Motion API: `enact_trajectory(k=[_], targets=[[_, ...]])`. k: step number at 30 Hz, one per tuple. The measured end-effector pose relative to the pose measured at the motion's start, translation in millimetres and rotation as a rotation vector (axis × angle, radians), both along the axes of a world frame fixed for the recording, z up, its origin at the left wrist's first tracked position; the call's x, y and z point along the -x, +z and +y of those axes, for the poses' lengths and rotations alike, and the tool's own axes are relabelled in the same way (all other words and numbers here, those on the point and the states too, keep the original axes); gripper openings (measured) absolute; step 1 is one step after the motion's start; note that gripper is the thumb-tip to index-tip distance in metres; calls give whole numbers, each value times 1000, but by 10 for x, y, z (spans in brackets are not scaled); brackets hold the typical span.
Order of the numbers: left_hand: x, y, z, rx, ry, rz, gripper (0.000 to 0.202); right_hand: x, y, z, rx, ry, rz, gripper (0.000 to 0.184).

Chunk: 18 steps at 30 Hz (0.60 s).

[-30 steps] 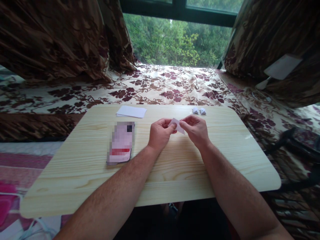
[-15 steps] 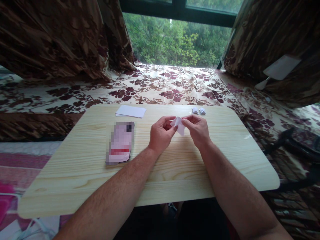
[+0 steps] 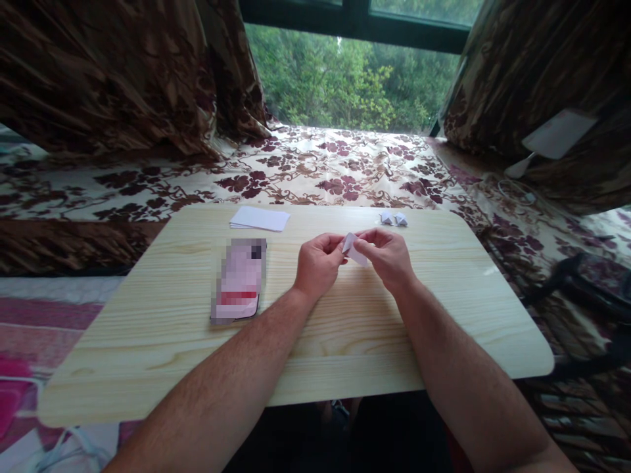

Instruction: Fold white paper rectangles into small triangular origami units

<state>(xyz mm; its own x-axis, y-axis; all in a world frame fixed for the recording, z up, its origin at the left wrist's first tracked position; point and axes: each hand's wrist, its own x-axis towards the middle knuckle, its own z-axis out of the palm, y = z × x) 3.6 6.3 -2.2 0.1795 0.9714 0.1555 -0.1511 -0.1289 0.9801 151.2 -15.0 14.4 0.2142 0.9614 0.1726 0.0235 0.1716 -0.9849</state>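
A small white folded piece of paper [image 3: 353, 249] is held between both my hands just above the light wooden table [image 3: 162, 355]. My left hand [image 3: 318, 266] pinches its left end with thumb and fingers closed. My right hand [image 3: 387, 257] pinches its right side, fingers curled round it. Two small folded paper pieces [image 3: 393, 219] lie at the table's far edge, beyond my right hand. A short stack of white paper sheets [image 3: 259, 219] lies at the far edge to the left.
A phone [image 3: 239, 280] lies flat on the table left of my left hand. A floral cloth [image 3: 315, 171] covers the ledge behind the table, under a window. Dark patterned curtains hang at both sides. Cables and a white charger [image 3: 559, 135] are at the right.
Both hands kept hold of the paper and worked it: half a second ago it was spread wider and held slightly higher; now it is folded narrower between the fingertips.
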Motion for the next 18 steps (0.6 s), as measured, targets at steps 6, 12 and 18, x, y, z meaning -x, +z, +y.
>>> enact_trajectory(k=[6,12,18], targets=[[-4,10,-35,-57,-10,21,43,0,-1,-5,-42,15,-44,17],[-8,26,-33,-50,-21,9,40,-4,-5,-15,-52,45,7,21],[3,42,-31,-58,-35,-2,38,5,21,-30,-16,78,92,24]])
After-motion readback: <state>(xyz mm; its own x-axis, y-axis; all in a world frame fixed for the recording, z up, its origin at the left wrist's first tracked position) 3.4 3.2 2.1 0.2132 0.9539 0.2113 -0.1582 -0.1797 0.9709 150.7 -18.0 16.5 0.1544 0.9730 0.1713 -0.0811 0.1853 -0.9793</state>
